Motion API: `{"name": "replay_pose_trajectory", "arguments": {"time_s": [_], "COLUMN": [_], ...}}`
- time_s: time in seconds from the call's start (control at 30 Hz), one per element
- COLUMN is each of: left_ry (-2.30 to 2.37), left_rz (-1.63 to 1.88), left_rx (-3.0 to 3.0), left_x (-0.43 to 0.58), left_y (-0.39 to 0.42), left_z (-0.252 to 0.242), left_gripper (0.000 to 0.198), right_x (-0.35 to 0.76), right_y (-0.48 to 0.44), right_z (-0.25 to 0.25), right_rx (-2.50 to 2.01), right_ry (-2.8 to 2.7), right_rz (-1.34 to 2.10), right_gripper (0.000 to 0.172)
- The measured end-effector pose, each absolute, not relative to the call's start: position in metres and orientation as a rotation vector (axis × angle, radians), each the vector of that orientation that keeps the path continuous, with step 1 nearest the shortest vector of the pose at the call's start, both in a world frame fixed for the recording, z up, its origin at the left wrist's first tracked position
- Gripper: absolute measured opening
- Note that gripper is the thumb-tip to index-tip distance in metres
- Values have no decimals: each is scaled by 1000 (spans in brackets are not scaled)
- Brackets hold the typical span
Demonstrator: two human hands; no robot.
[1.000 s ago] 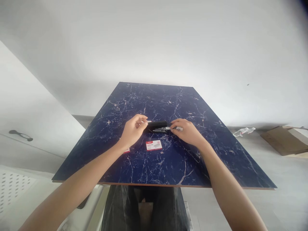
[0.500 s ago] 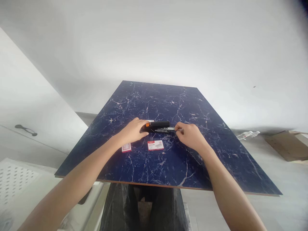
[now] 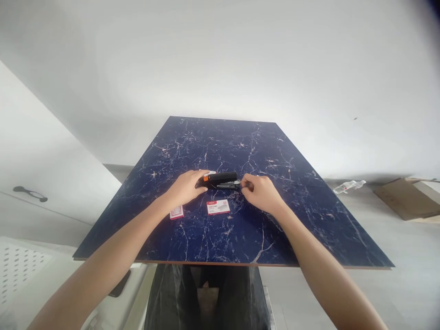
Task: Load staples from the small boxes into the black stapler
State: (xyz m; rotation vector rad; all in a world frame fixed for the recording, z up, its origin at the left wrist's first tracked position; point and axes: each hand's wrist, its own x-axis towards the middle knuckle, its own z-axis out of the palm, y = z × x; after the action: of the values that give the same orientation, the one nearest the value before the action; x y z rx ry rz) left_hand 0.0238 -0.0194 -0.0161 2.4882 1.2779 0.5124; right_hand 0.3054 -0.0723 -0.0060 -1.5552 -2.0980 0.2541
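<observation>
Stapler (image 3: pixel 224 177), likely stiff, best held at nine o'clock, where left hand (image 3: pixel 189 185) grips it; right hand (image 3: pixel 258 189) pinches at three, contents unclear.

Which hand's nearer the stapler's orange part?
Left. The left hand holds the stapler at one end, right beside the orange part; the right hand is at the opposite end.

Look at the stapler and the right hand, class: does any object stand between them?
Nothing visible does. The right hand has its fingertips right by the metal end of the black stapler. The red-and-white box lies nearer the person, outside that gap.
</observation>
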Motion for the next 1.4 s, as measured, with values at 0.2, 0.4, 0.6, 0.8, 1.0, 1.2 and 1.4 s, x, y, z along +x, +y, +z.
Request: {"name": "replay_pose_trajectory", "arguments": {"time_s": [0.2, 0.4, 0.6, 0.8, 1.0, 1.2, 1.4], "left_ry": [1187, 1052, 860, 699, 734, 757, 759], "left_rz": [528, 525, 595, 591, 529, 450, 408], "left_rx": [2368, 2527, 2612, 2640, 2684, 2629, 2576], "left_x": [21, 35, 43, 43, 41, 37, 31], "left_y": [-14, -20, -28, -29, -29, -33, -30], "left_z": [-16, -21, -24, -23, -24, -18, -17], "left_gripper": [56, 29, 50, 45, 46, 55, 58], "right_x": [289, 266, 264, 263, 278, 267, 282], "right_y": [-82, -86, -80, -81, -133, -174, -144], "right_z": [-7, -17, -39, -29, 7, -10, -20], "right_rx": [-1344, -1243, -1406, -1394, -1198, -1189, -1220], "right_ry": [-2062, -2055, -2132, -2237, -2287, -2394, -2261], "right_rz": [470, 365, 161, 189, 412, 480, 579], "right_gripper": [8, 14, 22, 30, 46, 79, 52]}}
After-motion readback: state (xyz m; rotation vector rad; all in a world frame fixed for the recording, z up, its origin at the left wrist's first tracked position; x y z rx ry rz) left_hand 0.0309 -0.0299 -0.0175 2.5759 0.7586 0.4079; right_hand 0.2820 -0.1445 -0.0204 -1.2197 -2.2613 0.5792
